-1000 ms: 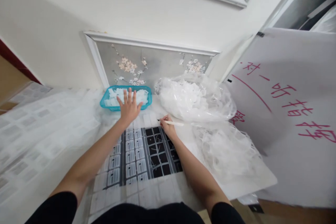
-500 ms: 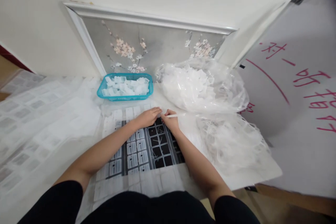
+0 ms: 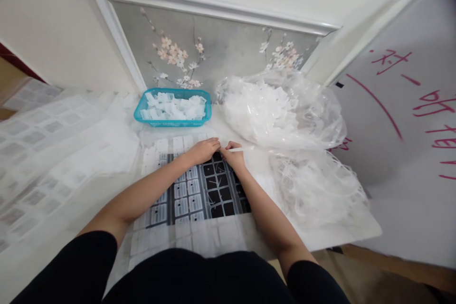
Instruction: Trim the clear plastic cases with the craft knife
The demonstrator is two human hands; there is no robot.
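My left hand (image 3: 203, 150) and my right hand (image 3: 233, 156) meet at the far edge of a black grid tray (image 3: 206, 190) on the table. Several of the tray's cells on the left hold small white pieces; those on the right are dark. My right hand pinches a thin white stick (image 3: 244, 149) that points right. The fingers of my left hand are curled together over the tray's far cells; what they hold is hidden. Just beyond lies a blue basket (image 3: 140, 113) filled with small clear pieces.
A big clear plastic bag (image 3: 281, 111) of white pieces sits to the right, with crumpled plastic film (image 3: 313, 190) in front of it. Filled trays under white film (image 3: 53, 152) spread to the left. A flower-painted panel (image 3: 221, 52) leans on the wall, and a white board with red writing (image 3: 409, 118) stands at right.
My left hand has come back from the blue basket to the tray's far edge, beside my right hand. My view has tilted down and closer.
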